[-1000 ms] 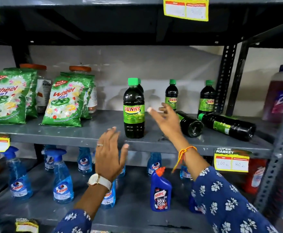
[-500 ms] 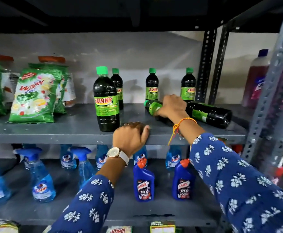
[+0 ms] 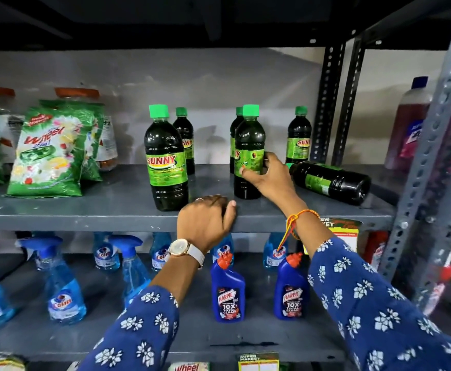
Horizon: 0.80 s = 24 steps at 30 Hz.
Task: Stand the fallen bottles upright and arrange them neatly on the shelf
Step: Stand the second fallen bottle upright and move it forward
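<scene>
Dark Sunny bottles with green caps stand on the grey middle shelf. My right hand grips one upright bottle around its label, its base on the shelf. One bottle still lies on its side to the right, cap toward my hand. A large upright bottle stands at the front, with a smaller one behind it. Two more stand at the back: one at the right, one partly hidden behind the held bottle. My left hand rests curled on the shelf's front edge.
Green Wheel detergent packets and jars fill the shelf's left part. A perforated metal upright stands close at the right, with a purple bottle beyond it. Below are blue Colin spray bottles and Harpic bottles.
My right hand has lifted the nearer fallen bottle from lying on its side to standing upright. My left hand has stayed on the shelf edge. The view has moved closer.
</scene>
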Available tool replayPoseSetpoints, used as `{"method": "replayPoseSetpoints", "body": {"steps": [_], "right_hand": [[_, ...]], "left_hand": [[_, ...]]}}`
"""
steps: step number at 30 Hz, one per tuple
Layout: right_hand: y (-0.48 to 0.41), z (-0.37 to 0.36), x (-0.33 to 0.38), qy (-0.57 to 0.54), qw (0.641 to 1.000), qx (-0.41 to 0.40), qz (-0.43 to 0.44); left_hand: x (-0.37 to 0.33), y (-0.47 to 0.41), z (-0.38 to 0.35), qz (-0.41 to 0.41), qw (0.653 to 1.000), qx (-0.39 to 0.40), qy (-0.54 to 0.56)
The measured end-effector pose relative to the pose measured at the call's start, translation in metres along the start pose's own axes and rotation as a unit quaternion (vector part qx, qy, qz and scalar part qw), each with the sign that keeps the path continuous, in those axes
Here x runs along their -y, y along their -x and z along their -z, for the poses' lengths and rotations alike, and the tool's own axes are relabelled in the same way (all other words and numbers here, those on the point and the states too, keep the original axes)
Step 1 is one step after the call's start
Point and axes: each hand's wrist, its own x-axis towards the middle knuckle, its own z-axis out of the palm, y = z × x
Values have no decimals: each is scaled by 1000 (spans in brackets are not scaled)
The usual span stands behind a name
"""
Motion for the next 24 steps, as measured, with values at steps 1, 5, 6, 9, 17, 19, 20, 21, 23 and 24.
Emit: {"method": "replayPoseSetpoints", "body": {"steps": [1, 5, 6, 9, 17, 19, 20, 21, 23, 24], "right_hand": [[2, -1, -1, 16, 1000, 7, -7], [5, -4, -4, 76, 997, 13, -18], [4, -4, -5, 91, 996, 20, -16], [-1, -4, -8, 59, 997, 41, -31], [-3, -3, -8, -40, 997, 50, -35], [-3, -2, -11, -70, 994, 67, -41], [-3, -1, -11, -86, 992, 84, -43], [-3, -1, -11, -100, 989, 98, -43], [-3, -2, -10, -120, 987, 104, -37], [-3, -2, -10, -120, 987, 98, -32]], "left_hand": [[0, 0, 0, 0, 1000, -2, 1], [1, 1, -2, 2, 1000, -3, 6], [1, 1, -2, 3, 1000, -3, 7], [2, 1, -4, 10, 1000, 0, 3], [3, 1, -4, 16, 1000, 12, 8], [3, 1, -3, 17, 1000, 15, 9], [2, 1, -3, 16, 1000, 16, 8], [2, 1, -3, 15, 1000, 16, 5], [2, 1, -3, 13, 1000, 17, 0], [2, 1, -3, 13, 1000, 17, -1]]}}
